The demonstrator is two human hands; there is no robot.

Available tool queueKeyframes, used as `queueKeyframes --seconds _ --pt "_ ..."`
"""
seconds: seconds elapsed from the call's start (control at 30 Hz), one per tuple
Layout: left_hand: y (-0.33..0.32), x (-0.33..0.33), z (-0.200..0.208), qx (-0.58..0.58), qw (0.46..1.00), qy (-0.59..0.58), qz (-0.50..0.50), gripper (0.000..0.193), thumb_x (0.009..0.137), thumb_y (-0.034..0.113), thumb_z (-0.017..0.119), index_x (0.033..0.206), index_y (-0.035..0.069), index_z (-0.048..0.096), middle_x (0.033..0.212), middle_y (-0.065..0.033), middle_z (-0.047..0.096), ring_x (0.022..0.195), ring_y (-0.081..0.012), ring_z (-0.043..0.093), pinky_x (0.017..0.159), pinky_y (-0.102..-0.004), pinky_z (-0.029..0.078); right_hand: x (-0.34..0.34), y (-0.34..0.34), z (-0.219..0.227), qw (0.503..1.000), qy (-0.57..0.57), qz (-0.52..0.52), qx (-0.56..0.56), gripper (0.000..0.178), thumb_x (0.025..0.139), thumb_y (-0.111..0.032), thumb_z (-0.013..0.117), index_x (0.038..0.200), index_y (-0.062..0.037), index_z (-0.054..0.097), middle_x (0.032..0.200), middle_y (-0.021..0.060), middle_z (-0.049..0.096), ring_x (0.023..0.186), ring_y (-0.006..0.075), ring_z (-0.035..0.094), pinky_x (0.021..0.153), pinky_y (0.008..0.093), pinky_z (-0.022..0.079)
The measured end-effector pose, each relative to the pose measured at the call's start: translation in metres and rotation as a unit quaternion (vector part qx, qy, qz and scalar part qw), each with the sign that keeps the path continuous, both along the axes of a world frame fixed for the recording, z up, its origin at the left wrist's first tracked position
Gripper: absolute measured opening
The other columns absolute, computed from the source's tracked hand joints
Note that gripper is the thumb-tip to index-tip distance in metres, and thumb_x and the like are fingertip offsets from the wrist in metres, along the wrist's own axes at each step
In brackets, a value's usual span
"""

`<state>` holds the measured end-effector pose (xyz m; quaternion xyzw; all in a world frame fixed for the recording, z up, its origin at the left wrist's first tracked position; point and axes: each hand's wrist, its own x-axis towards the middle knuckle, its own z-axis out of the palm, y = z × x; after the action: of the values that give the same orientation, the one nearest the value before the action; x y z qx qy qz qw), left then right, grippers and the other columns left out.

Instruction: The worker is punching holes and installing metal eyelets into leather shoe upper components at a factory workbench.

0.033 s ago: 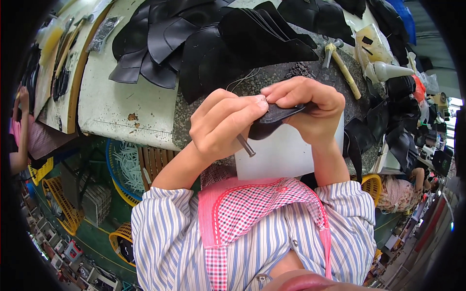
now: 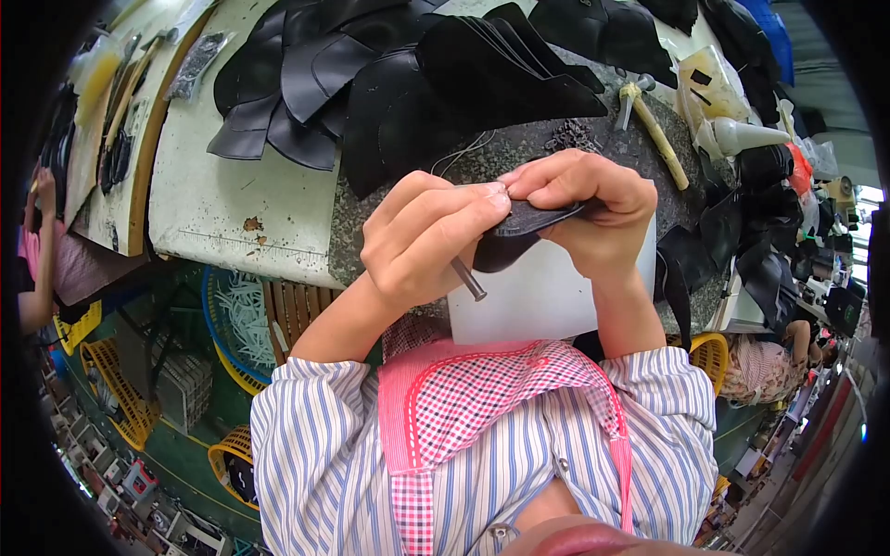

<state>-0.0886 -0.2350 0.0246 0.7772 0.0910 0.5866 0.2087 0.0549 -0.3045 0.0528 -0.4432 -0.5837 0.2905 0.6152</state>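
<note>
Both my hands are raised over the near edge of the stone work slab. My left hand is closed, its thumb and fingertips pinching the edge of a black leather piece. A metal rod, perhaps a punch, sticks out below that palm; its other end is hidden. My right hand grips the same leather from the other side, fingertips meeting those of my left. The leather is bent between them, and what the fingertips press on is too small to make out. A white board lies beneath.
Stacked black leather pieces cover the far side. A hammer lies at the right, near a white bottle. Small dark bits are heaped behind my hands. A blue basket of white strips stands below left. Other people sit at both sides.
The leather piece has tilted slightly between my fingers. My hands have hardly shifted and keep their hold.
</note>
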Motion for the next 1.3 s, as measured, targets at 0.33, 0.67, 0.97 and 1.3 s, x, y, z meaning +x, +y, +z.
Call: queueKeyframes --seconds 0.33,0.67,0.97,1.3 --pt "0.001 0.004 -0.010 -0.080 0.995 -0.034 -0.040 0.024 0.056 -0.007 0.064 0.078 0.003 0.060 0.071 -0.0074 0.062 0.053 -0.0169 0.052 0.047 -0.0231 0.043 0.003 -0.006 -0.007 0.998 -0.056 0.000 0.042 0.020 0.054 0.009 0.066 0.067 0.0005 0.054 0.075 0.0146 0.061 0.074 0.0237 0.058 0.067 0.0327 0.046" --pt "-0.005 0.010 -0.014 -0.044 0.999 -0.026 0.001 0.025 0.052 -0.008 0.063 0.076 0.002 0.061 0.070 -0.0098 0.062 0.054 -0.0180 0.054 0.045 -0.0230 0.043 -0.007 -0.015 -0.014 0.995 0.032 -0.092 0.008 0.022 0.053 0.016 0.061 0.068 0.0001 0.056 0.076 0.0116 0.062 0.075 0.0185 0.057 0.065 0.0274 0.045" --pt "-0.008 0.005 -0.014 -0.347 0.922 -0.006 -0.170 0.013 0.065 -0.006 0.065 0.077 0.001 0.060 0.067 -0.0049 0.060 0.058 -0.0098 0.055 0.052 -0.0195 0.043 0.010 -0.008 -0.007 0.994 -0.093 -0.025 0.055 0.020 0.049 0.010 0.063 0.063 -0.0002 0.053 0.073 0.0114 0.061 0.068 0.0214 0.058 0.061 0.0272 0.046" --pt "-0.002 0.011 0.007 -0.459 0.871 0.075 -0.161 0.011 0.065 -0.005 0.066 0.073 0.000 0.060 0.066 -0.0022 0.060 0.062 -0.0059 0.054 0.056 -0.0182 0.042 0.033 0.009 0.010 0.979 -0.199 0.039 0.013 0.020 0.060 0.003 0.063 0.069 -0.0034 0.046 0.076 0.0088 0.056 0.067 0.0221 0.053 0.061 0.0295 0.043"
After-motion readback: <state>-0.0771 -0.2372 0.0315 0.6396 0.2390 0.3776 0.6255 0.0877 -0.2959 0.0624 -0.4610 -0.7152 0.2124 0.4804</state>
